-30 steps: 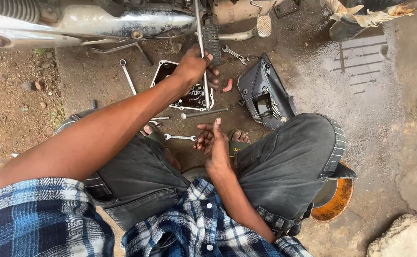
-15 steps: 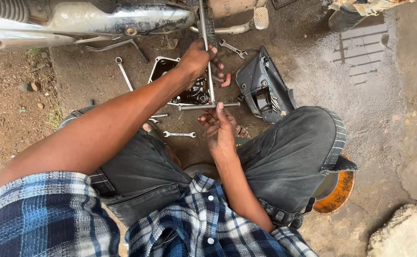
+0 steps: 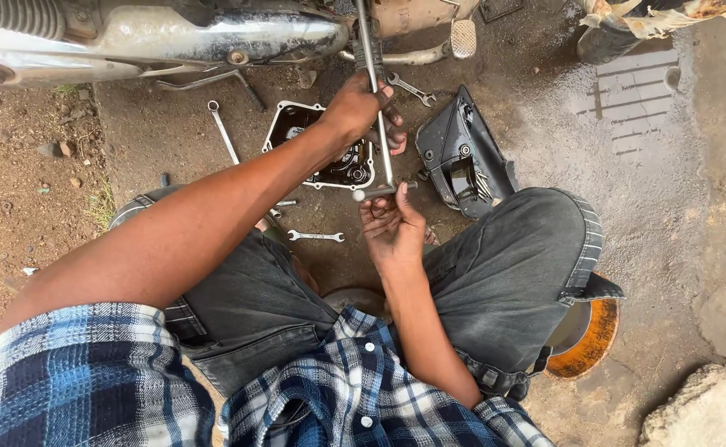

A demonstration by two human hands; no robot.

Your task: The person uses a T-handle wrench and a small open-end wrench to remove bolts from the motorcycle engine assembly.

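We sit low on rough ground (image 3: 694,207) of grey concrete and brown dirt, wet at the far right, with a chrome motorcycle exhaust pipe (image 3: 173,37) running across the far left. A black engine cover with an open metal rim (image 3: 322,149) lies in front of us, and a dark plastic side panel (image 3: 462,157) lies just to its right. Several silver spanners are spread around; one small spanner (image 3: 315,237) lies near our left knee.

The long thin steel T-handle wrench (image 3: 377,108) stands almost upright over the engine cover, its short cross bar at the near end. Our left hand (image 3: 361,112) is wrapped around the shaft. Our right hand (image 3: 392,228) holds the cross bar with the fingers curled narrow around it.
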